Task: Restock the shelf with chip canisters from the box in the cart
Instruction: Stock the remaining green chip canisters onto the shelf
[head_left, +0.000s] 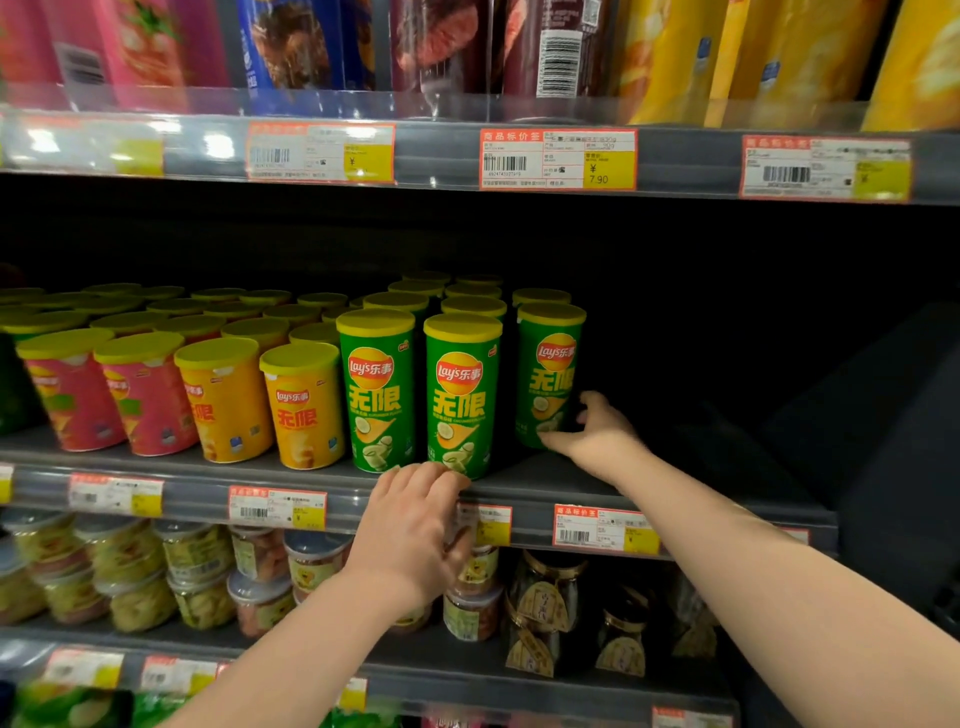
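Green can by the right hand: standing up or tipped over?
Standing up. The green can has its yellow lid on top and its writing reads upright.

Clear snack jars (197, 571) are stacked at lower left, and a 7.90 price label (558, 158) is mounted at upper centre.
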